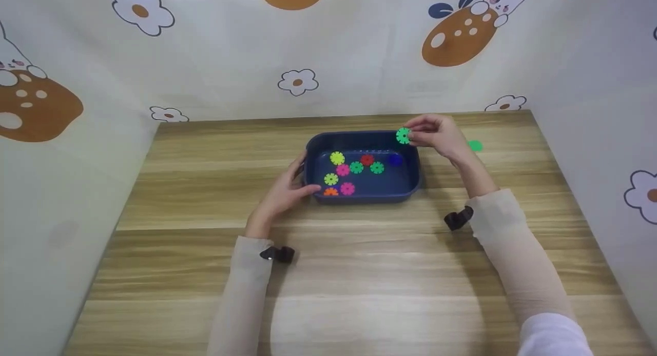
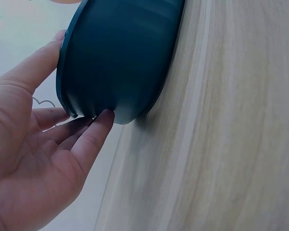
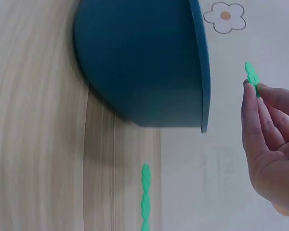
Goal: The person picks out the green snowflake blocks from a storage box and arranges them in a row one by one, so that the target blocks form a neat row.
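A dark blue bin stands on the wooden table, with yellow, pink, green, red, orange and blue notched discs lying inside. My left hand grips its left end, thumb on the rim and fingers against the outer wall, as the left wrist view also shows for the hand and bin. Above the bin's back right corner, my right hand pinches a green disc between thumb and fingers. The right wrist view shows that disc edge-on in the hand, beyond the bin's rim.
More green pieces lie on the table right of the bin, partly hidden by my right wrist; in the right wrist view green pieces appear in a row. A patterned cloth hangs behind the table and along its sides.
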`<state>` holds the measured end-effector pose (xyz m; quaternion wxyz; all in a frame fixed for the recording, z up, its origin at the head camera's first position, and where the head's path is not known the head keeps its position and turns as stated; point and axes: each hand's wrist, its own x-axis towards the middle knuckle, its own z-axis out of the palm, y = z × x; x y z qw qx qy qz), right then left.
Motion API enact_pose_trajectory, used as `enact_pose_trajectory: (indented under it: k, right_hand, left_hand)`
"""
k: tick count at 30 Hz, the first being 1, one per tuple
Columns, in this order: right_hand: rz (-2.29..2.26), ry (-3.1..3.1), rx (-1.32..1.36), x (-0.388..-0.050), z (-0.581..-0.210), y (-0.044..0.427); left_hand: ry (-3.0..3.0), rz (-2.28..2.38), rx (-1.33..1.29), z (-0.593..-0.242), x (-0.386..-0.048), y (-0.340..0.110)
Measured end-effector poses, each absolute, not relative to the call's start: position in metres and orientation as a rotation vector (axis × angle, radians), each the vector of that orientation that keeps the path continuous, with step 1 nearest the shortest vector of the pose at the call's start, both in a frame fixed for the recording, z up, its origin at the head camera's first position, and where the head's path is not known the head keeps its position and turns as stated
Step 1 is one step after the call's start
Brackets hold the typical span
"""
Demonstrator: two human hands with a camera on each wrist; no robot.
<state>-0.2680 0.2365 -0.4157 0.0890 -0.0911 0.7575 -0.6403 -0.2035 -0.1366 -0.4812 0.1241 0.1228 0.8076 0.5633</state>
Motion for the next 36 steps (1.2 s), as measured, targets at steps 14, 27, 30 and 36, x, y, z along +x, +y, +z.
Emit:
enact_pose_trajectory:
  k: [14,27,30,36]
  right_hand:
    - [-2.197,2.112,-0.221,-0.264,-0.412,0.286]
    - [-2.262,2.176,-0.076,-0.264,-0.421,0.327]
    - [-2.280,2.167,-0.030,-0.263,-0.422,0.334]
    - [-2.335,2.138,0.040,-0.260,-0.423,0.345]
  left_hand:
    - [2.295,1.704,0.355,-0.480,-0.203,-0.135]
    - [2.334,1.660,0.354,-0.481,-0.204,-0.136]
    - [2.350,1.643,0.348,-0.480,-0.204,-0.136]
    - [2.337,1.648,0.347,-0.481,-0.204,-0.137]
